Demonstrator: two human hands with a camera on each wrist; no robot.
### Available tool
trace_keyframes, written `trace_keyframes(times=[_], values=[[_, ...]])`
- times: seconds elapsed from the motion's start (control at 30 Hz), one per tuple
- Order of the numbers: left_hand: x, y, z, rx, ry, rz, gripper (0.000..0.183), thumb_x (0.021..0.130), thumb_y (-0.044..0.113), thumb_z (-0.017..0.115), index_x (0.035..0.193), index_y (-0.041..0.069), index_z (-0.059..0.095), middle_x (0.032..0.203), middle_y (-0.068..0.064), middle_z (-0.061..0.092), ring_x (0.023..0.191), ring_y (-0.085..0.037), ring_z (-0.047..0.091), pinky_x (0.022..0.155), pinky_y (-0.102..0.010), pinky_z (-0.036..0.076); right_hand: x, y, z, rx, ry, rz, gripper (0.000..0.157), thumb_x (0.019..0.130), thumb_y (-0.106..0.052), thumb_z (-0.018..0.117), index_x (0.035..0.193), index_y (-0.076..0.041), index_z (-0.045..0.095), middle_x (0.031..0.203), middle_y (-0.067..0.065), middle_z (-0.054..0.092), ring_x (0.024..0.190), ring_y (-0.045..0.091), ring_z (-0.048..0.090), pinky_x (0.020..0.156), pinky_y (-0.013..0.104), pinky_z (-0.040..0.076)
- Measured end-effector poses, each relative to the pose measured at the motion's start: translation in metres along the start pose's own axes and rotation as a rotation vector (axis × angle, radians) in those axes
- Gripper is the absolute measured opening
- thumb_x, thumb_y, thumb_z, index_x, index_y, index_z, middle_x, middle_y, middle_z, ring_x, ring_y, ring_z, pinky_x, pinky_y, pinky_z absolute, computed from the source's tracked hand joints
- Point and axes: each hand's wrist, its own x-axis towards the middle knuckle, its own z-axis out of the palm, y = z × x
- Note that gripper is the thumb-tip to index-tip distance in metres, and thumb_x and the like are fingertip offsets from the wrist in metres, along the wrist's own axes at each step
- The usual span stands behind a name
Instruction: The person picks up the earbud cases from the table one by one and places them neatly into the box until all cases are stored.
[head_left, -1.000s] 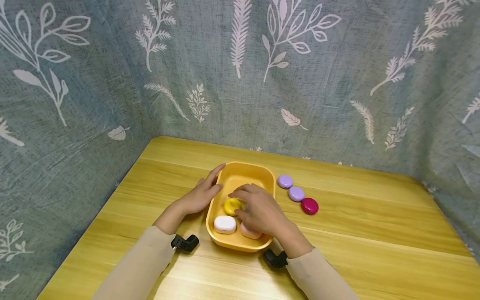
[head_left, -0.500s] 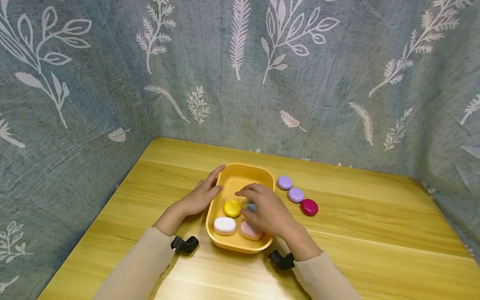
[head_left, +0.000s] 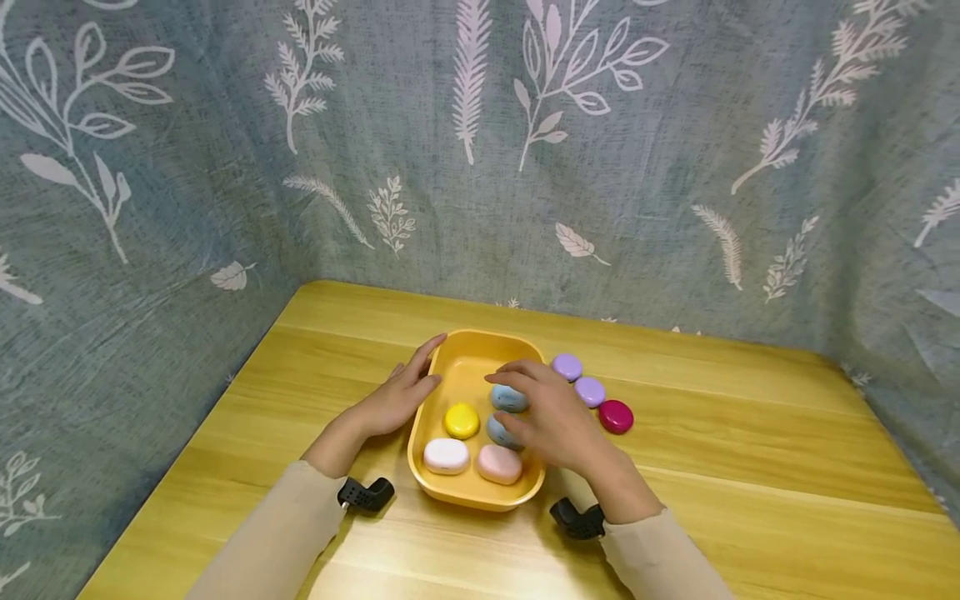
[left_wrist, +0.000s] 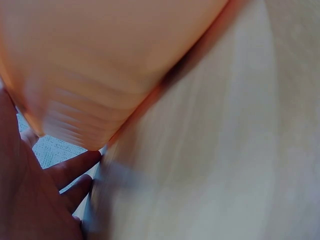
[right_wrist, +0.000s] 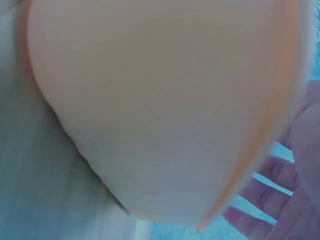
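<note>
A yellow-orange plastic tub (head_left: pixel 467 364) sits on the table before me. My left hand (head_left: pixel 392 400) rests along its left wall, thumb over the rim and fingers straight; the left wrist view shows fingertips touching the tub's outside. My right hand (head_left: pixel 553 412) hovers over the tub's right side with relaxed fingers, nothing visibly gripped. Under its fingers and thumb are two blue rounded pieces (head_left: pixel 509 398), partly hidden. Also in the tub are a glossy yellow round piece (head_left: pixel 461 421), a white oval piece (head_left: pixel 447 456) and a pink oval piece (head_left: pixel 499 463).
Right of the tub, two lilac round pieces (head_left: pixel 590 392) and a dark pink round piece (head_left: pixel 616 417) lie in a slanting row on the wooden table (head_left: pixel 735 467). A grey-blue leaf-patterned cloth (head_left: pixel 420 233) hangs behind the table and along its sides.
My right hand has drawn from beside the yellow piece toward the tub's right wall, with the two blue pieces coming into view. The left hand stays on the tub.
</note>
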Motion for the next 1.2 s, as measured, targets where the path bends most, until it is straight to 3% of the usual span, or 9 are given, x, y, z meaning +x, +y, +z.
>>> trace_keyframes(times=[0.3, 0.5, 0.7, 1.0, 1.2], values=[[-0.003, -0.003, -0.001, -0.008, 0.001, 0.054, 0.061, 0.113, 0.034, 0.034, 0.166, 0.04, 0.005, 0.171, -0.016, 0.024, 0.16, -0.037, 0.02, 0.127, -0.062, -0.01, 0.0, 0.009, -0.013, 0.007, -0.002, 0.055, 0.044, 0.092, -0.024, 0.081, 0.134, -0.017, 0.069, 0.134, 0.001, 0.063, 0.121, 0.024, 0.063, 0.093, 0.041, 0.056], [-0.002, -0.003, -0.001, 0.002, 0.003, 0.051, 0.061, 0.113, 0.033, 0.033, 0.166, 0.04, 0.004, 0.172, -0.015, 0.022, 0.16, -0.036, 0.019, 0.127, -0.062, -0.01, -0.001, 0.018, -0.023, 0.021, 0.001, 0.094, 0.046, 0.093, -0.025, 0.079, 0.136, -0.016, 0.067, 0.136, 0.006, 0.063, 0.123, 0.03, 0.063, 0.101, 0.05, 0.054], [-0.001, -0.003, 0.0, 0.003, -0.006, 0.047, 0.061, 0.113, 0.033, 0.034, 0.166, 0.041, 0.004, 0.172, -0.014, 0.024, 0.16, -0.034, 0.019, 0.127, -0.06, -0.01, -0.004, 0.034, -0.03, 0.033, -0.017, 0.17, 0.05, 0.093, -0.025, 0.079, 0.14, -0.017, 0.065, 0.139, 0.007, 0.06, 0.118, 0.031, 0.066, 0.098, 0.051, 0.054], [0.0, -0.003, 0.0, -0.012, -0.016, 0.054, 0.061, 0.113, 0.033, 0.034, 0.166, 0.042, 0.004, 0.17, -0.016, 0.027, 0.16, -0.035, 0.019, 0.127, -0.061, -0.009, -0.011, 0.053, -0.039, 0.023, 0.028, 0.213, 0.052, 0.093, -0.024, 0.078, 0.141, -0.01, 0.064, 0.138, 0.012, 0.062, 0.118, 0.035, 0.065, 0.097, 0.055, 0.053], [0.0, -0.003, 0.0, 0.002, -0.008, 0.035, 0.06, 0.113, 0.035, 0.034, 0.165, 0.045, 0.005, 0.171, -0.013, 0.026, 0.161, -0.033, 0.019, 0.128, -0.059, -0.009, -0.014, 0.065, -0.043, 0.005, -0.009, 0.297, 0.052, 0.096, -0.025, 0.075, 0.143, -0.009, 0.062, 0.141, 0.017, 0.06, 0.121, 0.04, 0.063, 0.096, 0.058, 0.052]])
